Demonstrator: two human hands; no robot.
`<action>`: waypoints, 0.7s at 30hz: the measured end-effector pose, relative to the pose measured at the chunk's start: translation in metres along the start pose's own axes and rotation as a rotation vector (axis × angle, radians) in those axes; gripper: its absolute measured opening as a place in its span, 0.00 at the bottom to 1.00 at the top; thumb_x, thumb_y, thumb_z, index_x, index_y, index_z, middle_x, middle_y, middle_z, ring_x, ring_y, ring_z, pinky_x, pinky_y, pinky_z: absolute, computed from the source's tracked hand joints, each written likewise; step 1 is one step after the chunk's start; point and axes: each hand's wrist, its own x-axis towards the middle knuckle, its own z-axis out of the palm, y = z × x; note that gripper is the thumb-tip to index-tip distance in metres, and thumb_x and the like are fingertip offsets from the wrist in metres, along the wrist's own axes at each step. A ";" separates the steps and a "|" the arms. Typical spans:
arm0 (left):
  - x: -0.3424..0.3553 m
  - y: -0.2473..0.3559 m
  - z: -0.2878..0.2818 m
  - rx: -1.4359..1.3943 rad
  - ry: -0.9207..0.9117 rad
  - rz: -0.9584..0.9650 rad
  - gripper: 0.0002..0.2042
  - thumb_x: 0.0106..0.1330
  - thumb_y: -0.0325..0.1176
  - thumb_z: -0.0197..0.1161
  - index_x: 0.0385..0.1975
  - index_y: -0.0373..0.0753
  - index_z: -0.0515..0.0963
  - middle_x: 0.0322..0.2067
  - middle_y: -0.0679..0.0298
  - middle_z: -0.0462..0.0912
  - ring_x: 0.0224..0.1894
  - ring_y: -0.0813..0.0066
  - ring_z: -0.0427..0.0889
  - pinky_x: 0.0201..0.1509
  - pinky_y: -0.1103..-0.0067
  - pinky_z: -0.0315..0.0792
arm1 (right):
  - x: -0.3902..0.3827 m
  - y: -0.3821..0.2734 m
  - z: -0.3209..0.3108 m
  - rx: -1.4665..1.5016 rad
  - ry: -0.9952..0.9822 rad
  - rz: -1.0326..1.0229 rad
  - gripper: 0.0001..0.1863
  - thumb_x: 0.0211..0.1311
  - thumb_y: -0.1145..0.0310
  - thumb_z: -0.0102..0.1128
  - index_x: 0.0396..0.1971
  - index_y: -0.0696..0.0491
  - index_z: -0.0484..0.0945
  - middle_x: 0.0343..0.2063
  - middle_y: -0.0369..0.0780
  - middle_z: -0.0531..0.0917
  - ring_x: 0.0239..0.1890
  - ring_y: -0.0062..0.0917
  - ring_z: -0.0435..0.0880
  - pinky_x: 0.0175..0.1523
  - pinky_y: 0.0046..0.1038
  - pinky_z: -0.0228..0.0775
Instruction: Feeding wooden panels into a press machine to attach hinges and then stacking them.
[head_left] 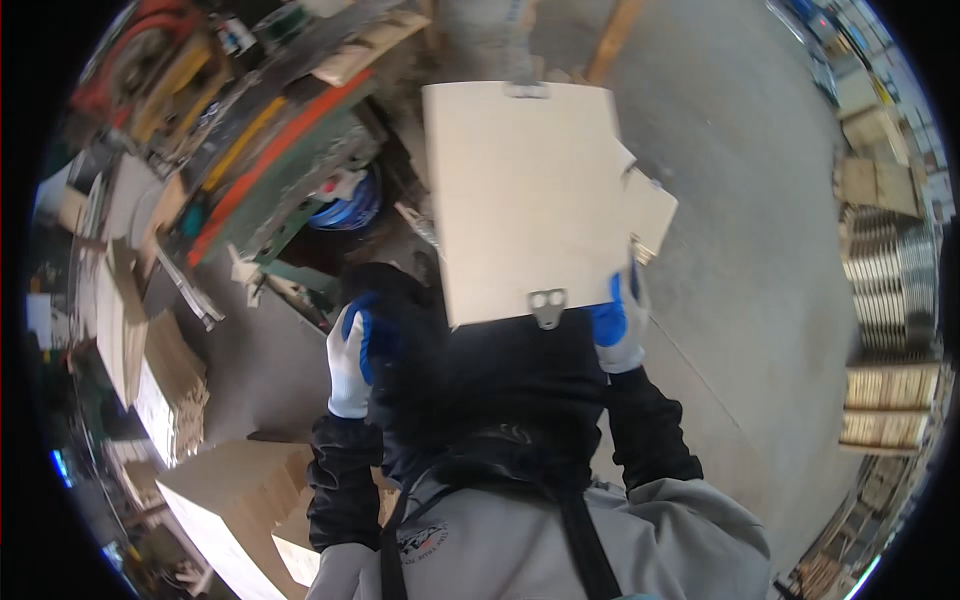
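Note:
A pale rectangular board [525,195] fills the upper centre, with a metal bracket [547,305] on its lower edge and another [525,90] at the top. My right hand [617,325], in a white glove with a blue palm, grips the board near its lower right corner. My left hand [350,350], gloved alike, is below and left of the board, apart from it, beside my dark clothing, its fingers loosely bent and apparently holding nothing. Behind the board's right side, another pale piece [650,210] shows.
A cluttered bench [270,150] with red and yellow strips and a blue bucket [345,205] are at upper left. Board stacks [170,390] and a large pale stack [230,500] stand left. Bundled panels [885,405] line the right, across the concrete floor [750,250].

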 end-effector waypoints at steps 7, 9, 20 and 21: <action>0.028 0.002 0.076 0.062 -0.124 -0.159 0.22 0.81 0.43 0.53 0.62 0.31 0.73 0.33 0.58 0.84 0.28 0.72 0.86 0.32 0.79 0.78 | 0.022 0.142 -0.161 0.845 0.350 0.624 0.29 0.77 0.62 0.58 0.72 0.56 0.65 0.64 0.44 0.76 0.58 0.36 0.83 0.61 0.32 0.79; 0.040 0.008 0.075 0.071 -0.106 -0.145 0.21 0.81 0.43 0.53 0.62 0.32 0.73 0.32 0.58 0.84 0.28 0.72 0.86 0.32 0.79 0.78 | 0.044 0.196 -0.161 0.797 0.377 0.717 0.29 0.78 0.60 0.55 0.72 0.57 0.64 0.63 0.45 0.77 0.60 0.39 0.82 0.64 0.34 0.76; 0.027 0.084 -0.115 0.414 0.673 0.448 0.16 0.74 0.25 0.60 0.59 0.32 0.75 0.34 0.63 0.83 0.30 0.81 0.80 0.33 0.80 0.77 | -0.052 0.351 -0.150 -0.312 -0.002 0.594 0.30 0.78 0.58 0.54 0.73 0.56 0.64 0.68 0.50 0.72 0.66 0.36 0.75 0.69 0.35 0.68; 0.001 0.111 -0.161 0.700 0.985 0.466 0.16 0.68 0.27 0.65 0.55 0.34 0.78 0.32 0.54 0.85 0.32 0.70 0.85 0.37 0.74 0.78 | -0.050 0.273 -0.080 0.211 0.167 0.802 0.34 0.78 0.63 0.55 0.76 0.58 0.55 0.72 0.50 0.68 0.69 0.37 0.72 0.71 0.34 0.66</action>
